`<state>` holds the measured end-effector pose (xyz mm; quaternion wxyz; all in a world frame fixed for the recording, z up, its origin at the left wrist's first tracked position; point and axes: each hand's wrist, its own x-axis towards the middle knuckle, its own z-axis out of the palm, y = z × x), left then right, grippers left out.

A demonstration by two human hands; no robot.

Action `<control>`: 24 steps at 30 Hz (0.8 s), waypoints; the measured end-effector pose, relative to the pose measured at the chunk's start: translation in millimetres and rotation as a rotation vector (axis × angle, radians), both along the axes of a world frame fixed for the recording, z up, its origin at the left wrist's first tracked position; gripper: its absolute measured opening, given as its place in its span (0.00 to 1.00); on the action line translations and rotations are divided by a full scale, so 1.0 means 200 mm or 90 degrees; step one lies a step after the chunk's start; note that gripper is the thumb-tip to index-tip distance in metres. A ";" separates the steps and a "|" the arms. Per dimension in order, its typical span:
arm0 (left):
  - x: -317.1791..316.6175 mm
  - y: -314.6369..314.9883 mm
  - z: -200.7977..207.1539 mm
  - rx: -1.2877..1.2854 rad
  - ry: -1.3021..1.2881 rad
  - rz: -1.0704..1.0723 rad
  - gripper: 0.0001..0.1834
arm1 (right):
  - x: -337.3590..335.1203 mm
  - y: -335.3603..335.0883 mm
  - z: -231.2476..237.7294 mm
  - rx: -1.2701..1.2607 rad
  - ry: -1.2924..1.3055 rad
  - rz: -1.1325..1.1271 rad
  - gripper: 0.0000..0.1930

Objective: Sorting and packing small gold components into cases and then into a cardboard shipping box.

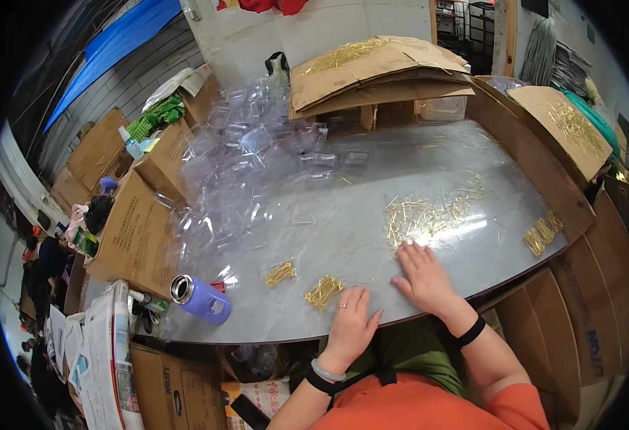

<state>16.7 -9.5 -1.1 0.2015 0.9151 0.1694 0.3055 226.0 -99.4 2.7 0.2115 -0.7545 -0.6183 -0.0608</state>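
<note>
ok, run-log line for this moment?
left hand: open, beside gold bundle | right hand: open, at loose gold pieces | clear plastic boxes: heaped left on grey table

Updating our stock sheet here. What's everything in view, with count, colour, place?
Table: one, grey, centre
Loose thin pieces: many, gold, table's right half
Front bundles: two, gold, near table's front edge
Right bundles: about three, gold, table's right edge
Plastic containers: many, clear, heaped table left
Bottle: one, purple, table's front left
Cardboard sheets: several, brown, back and right
Cardboard boxes: several, brown, around table
Overhead sheet: one, blue, upper left
Clutter: uncounted, mixed colours, far left
Left hand: one, bare, beside front bundle
Right hand: one, bare, at loose pieces
</note>
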 end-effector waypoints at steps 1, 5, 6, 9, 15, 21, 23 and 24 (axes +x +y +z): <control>0.00 0.00 -0.01 -0.003 0.002 0.000 0.26 | -0.01 0.00 0.01 -0.004 -0.002 0.052 0.31; 0.00 0.00 -0.01 0.010 0.007 -0.005 0.26 | -0.03 0.01 -0.03 0.016 0.022 0.023 0.30; 0.00 0.00 -0.01 0.014 0.005 -0.006 0.26 | -0.04 0.01 -0.02 0.021 0.035 0.038 0.30; 0.00 0.00 -0.01 0.027 -0.002 -0.001 0.26 | -0.07 0.01 0.02 0.029 0.017 0.093 0.30; 0.02 -0.01 -0.02 0.039 -0.004 -0.001 0.25 | -0.04 0.05 -0.04 0.047 -0.034 -0.032 0.28; 0.01 -0.02 -0.03 0.061 -0.011 0.008 0.23 | -0.05 0.01 -0.05 0.101 0.015 -0.044 0.25; 0.01 -0.03 -0.04 0.063 -0.008 0.011 0.23 | -0.05 0.01 -0.03 0.123 0.040 0.035 0.23; 0.01 -0.03 -0.04 0.066 -0.004 0.015 0.23 | -0.04 0.00 -0.04 0.134 0.066 0.036 0.23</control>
